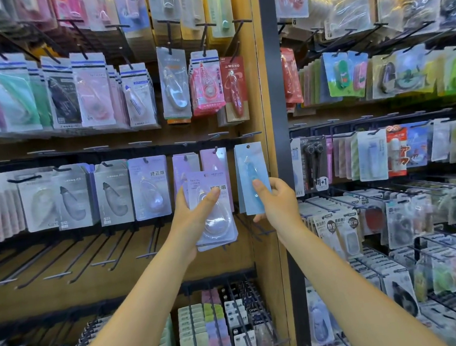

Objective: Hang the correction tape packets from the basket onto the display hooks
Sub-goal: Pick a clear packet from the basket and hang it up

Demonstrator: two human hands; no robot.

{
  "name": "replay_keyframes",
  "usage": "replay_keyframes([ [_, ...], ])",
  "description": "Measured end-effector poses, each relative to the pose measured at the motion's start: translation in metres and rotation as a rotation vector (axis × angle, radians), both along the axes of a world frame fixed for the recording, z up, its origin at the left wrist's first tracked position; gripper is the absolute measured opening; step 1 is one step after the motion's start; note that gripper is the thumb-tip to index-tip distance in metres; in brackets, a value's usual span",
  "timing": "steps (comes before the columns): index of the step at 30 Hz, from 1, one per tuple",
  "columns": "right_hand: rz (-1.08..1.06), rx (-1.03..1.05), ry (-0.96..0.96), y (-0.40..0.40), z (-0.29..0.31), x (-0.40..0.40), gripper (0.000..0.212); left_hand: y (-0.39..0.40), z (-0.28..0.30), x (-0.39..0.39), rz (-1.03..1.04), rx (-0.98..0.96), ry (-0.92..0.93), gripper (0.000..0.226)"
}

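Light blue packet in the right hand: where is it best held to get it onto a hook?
By the lower half, as the right hand does now, coming from the right edge. The light blue packet stands upright, and its punched hole sits at the top, so fingers low down leave it clear.

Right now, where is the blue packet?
In the head view, the blue packet is right of centre, held by the right hand against the wooden post, beside the purple packets in the left hand.

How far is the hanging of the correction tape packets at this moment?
Done: lilac packets already hang on the middle row. In hand: the left hand holds a small stack of lilac packets; the right hand lifts a blue packet, its hole not visibly on a hook. Left: those packets; the basket is out of view.
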State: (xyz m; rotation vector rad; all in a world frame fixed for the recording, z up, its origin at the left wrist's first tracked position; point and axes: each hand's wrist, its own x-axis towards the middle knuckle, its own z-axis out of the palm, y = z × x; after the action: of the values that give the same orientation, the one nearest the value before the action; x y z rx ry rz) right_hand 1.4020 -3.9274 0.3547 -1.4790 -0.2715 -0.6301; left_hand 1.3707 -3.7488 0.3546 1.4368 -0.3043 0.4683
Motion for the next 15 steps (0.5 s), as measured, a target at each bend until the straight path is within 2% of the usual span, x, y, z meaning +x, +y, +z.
replay_keyframes([
  [5,-0.024,0.000,-0.001,0.0022,0.0056,0.0013,0.033,-0.0057,-0.0018,-0.0033,-0.005,-0.004,-0.003,0.057],
  [9,-0.056,0.006,-0.031,-0.0027,0.0020,-0.0001,0.029,-0.0059,-0.0036,-0.0019,-0.017,0.008,0.005,0.063],
  [11,-0.048,0.006,-0.086,-0.0054,0.0022,-0.0023,0.038,-0.0062,-0.0046,-0.0010,-0.023,0.019,0.003,0.067],
  [15,-0.022,-0.087,-0.106,0.0000,0.0046,0.0027,0.038,-0.0087,-0.0055,0.0016,-0.039,0.012,-0.012,0.056],
])
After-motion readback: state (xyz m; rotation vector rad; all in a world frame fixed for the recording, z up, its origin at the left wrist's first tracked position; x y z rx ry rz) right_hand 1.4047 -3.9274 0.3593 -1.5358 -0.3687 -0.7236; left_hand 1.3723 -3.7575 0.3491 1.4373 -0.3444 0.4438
